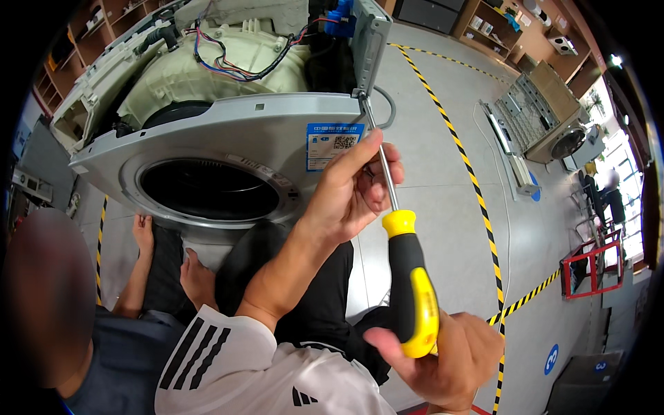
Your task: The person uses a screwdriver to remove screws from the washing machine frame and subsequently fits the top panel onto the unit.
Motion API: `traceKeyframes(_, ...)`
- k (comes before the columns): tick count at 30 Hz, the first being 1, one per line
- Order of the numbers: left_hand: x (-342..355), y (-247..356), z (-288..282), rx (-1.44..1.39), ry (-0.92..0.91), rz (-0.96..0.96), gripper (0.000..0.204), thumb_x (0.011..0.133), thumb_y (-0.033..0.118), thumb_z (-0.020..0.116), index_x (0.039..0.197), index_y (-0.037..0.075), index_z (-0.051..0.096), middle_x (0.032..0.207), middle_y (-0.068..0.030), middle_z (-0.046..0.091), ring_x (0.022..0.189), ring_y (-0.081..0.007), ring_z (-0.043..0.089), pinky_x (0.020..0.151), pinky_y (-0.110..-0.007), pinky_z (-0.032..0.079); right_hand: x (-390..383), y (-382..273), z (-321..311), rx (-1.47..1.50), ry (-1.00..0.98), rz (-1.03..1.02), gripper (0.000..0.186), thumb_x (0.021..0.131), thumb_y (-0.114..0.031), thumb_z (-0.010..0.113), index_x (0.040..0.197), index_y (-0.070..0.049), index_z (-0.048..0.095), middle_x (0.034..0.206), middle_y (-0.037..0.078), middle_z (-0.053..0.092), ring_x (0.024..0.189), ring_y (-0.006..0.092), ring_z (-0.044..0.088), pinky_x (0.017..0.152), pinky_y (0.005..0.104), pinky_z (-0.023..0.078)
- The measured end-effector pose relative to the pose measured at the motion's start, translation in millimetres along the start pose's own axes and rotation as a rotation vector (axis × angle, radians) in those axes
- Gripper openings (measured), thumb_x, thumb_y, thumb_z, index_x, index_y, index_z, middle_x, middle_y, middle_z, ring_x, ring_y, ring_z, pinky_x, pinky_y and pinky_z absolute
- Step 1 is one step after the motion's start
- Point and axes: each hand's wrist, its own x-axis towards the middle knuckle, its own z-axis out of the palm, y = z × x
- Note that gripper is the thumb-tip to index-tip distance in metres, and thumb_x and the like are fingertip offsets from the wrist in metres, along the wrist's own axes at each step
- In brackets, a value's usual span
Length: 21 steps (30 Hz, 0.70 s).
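A long screwdriver (411, 290) with a yellow-and-black handle points up at the top right corner of the grey front panel (235, 121) of an opened washing machine, its tip at a fastener by the metal side post (368, 48). My left hand (346, 187) steadies the steel shaft with curled fingers, just below a blue label (325, 145). My right hand (449, 360) grips the lower end of the handle. The round door opening (207, 190) sits below the panel's top edge, and wires (256, 69) lie over the pale tub (180, 97) behind it.
A co-worker (131, 353) is at my left, hands (144, 232) low by the panel. Striped tape (456, 145) marks the floor. At right are another dismantled washer (543, 114), a red metal frame (591, 270) and a seated person (612, 194); shelves (487, 31) stand behind.
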Motion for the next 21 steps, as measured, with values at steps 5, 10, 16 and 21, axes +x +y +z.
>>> traceKeyframes(5,-3.2,-0.4,-2.0,0.026,-0.014,0.041,0.026,0.092,0.026,0.051,0.092,0.001,0.057,0.072,-0.0082,0.062,0.049,-0.0044,0.053,0.046,-0.019,0.044,4.2,-7.4,6.3,0.195,0.143,0.184,0.056,0.06,-0.052,0.077,0.07,-0.002,0.057,0.048,0.003,0.042,0.039,0.0178,0.041,0.04,0.0275,0.028)
traceKeyframes(10,-0.4,-6.5,-3.8,-0.043,-0.044,0.048,0.025,0.093,0.025,0.05,0.091,0.002,0.057,0.073,-0.0086,0.063,0.05,-0.0048,0.054,0.046,-0.018,0.043,-8.1,3.4,6.7,0.065,0.155,0.025,0.057,0.062,-0.055,0.075,0.075,-0.001,0.061,0.051,0.004,0.047,0.043,0.0174,0.046,0.042,0.0273,0.031)
traceKeyframes(16,2.0,-3.0,6.4,0.013,0.04,0.082,0.022,0.093,0.024,0.051,0.089,0.003,0.058,0.076,-0.0077,0.063,0.055,-0.0033,0.056,0.049,-0.016,0.048,10.3,3.5,-17.7,0.075,-0.058,0.117,0.064,0.061,-0.058,0.074,0.083,0.001,0.062,0.054,0.005,0.05,0.044,0.0174,0.047,0.044,0.0261,0.033)
traceKeyframes(21,6.7,-9.2,-5.3,-0.084,-0.103,0.086,0.02,0.092,0.024,0.053,0.086,0.005,0.058,0.076,-0.0072,0.063,0.056,-0.0029,0.057,0.051,-0.015,0.049,18.6,4.0,-30.3,0.214,0.0,-0.111,0.042,0.069,-0.005,0.071,0.109,0.001,0.06,0.08,0.014,0.062,0.064,0.0226,0.062,0.053,0.0284,0.049)
